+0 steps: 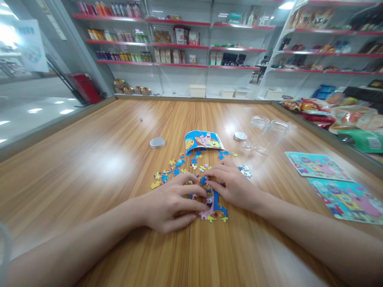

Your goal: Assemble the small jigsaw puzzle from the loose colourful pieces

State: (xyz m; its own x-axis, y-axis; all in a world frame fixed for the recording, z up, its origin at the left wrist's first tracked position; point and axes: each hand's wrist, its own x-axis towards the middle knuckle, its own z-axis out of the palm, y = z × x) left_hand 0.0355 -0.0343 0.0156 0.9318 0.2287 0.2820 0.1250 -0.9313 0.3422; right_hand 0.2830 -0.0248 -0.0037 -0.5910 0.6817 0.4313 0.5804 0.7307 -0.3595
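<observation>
A partly joined cartoon jigsaw puzzle, with pink, blue and yellow areas, lies on the wooden table between my hands. My left hand is open, its spread fingers reaching across the puzzle's left side and touching it. At the upper right of the puzzle is my right hand, palm down, fingers bent and apart, fingertips on small pieces there. Both hands hide part of the assembled area. Loose puzzle pieces are scattered just beyond my hands. Behind them stands a curved picture sheet with the same cartoon style.
A silver lid lies left of the sheet, and another lid is to its right. Clear plastic jars stand farther right. Two cartoon picture boards lie near the right edge, by snack packets. Stocked shelves line the back.
</observation>
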